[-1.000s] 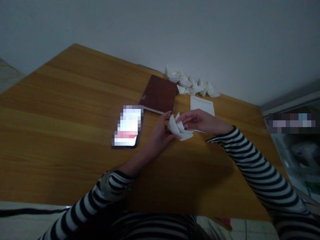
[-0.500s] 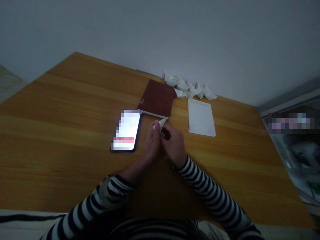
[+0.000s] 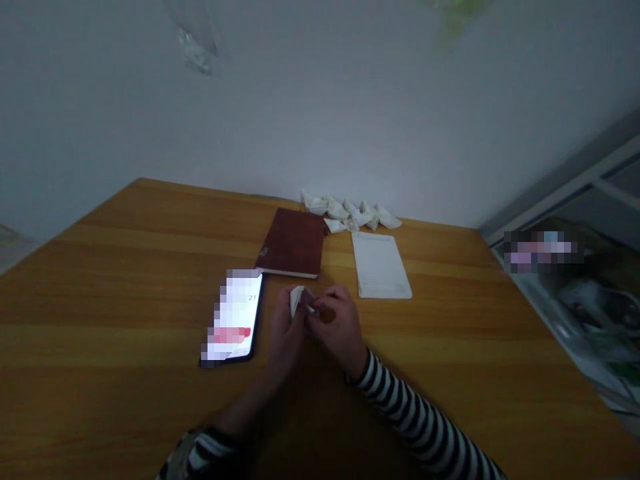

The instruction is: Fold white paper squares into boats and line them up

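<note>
Between my two hands is a small piece of folded white paper (image 3: 297, 299), standing up from the fingers. My left hand (image 3: 286, 330) is closed around its left side, the thumb pressed on it. With bent fingers my right hand (image 3: 340, 327) pinches the paper's right part; the fingertips partly hide it. Just beyond the hands lies a closed brown notebook (image 3: 294, 241). To their left is a phone (image 3: 235, 313) with a lit screen, and to their right a lined white paper pad (image 3: 381, 265).
Several folded white paper shapes (image 3: 350, 212) stand in a cluster against the wall (image 3: 320, 120), behind the notebook and pad. The wooden table (image 3: 125, 287) ends at that wall. Past its right edge is a metal-framed shelf or rack (image 3: 565, 193) with blurred items.
My head view has tilted up, so the table things appear lower and more wall shows. My right fingers have shifted on the folded paper, which now shows more of its side.
</note>
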`<control>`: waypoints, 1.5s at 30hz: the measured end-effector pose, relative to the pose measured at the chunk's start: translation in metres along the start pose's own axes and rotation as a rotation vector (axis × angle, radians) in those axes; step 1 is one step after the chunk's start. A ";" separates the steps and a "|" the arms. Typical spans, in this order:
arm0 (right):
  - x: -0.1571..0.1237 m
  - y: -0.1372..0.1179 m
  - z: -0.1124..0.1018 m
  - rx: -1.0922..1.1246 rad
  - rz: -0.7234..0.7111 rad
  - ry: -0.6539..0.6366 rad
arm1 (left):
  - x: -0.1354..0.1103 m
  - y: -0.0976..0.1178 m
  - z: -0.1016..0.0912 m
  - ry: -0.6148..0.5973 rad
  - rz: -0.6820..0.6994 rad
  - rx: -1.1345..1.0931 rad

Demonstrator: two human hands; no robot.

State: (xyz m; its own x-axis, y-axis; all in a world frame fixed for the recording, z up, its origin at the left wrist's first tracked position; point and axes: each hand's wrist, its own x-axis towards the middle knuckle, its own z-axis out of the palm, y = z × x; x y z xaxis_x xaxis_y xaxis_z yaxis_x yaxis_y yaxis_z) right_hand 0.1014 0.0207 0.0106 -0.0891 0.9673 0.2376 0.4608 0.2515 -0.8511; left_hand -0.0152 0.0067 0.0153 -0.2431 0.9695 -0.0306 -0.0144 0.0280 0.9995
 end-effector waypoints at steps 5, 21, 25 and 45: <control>-0.024 -0.006 0.028 -0.011 -0.060 0.080 | -0.007 0.004 0.004 0.114 -0.058 0.031; -0.049 -0.015 0.025 -0.015 -0.221 -0.207 | 0.008 0.023 -0.020 -0.132 -0.556 -0.564; -0.052 -0.010 0.015 0.094 -0.195 0.003 | 0.004 0.027 -0.025 -0.373 -0.634 -0.440; -0.020 0.029 -0.034 0.239 0.148 0.123 | -0.004 0.007 -0.013 -0.550 0.002 0.383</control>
State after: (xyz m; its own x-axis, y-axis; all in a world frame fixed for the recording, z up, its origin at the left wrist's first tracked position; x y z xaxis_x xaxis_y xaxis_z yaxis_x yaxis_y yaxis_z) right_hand 0.1465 0.0079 -0.0034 0.0782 0.9863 0.1455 0.2383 0.1233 -0.9633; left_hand -0.0272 -0.0007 0.0221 0.2887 0.9496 -0.1225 0.3559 0.0124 0.9344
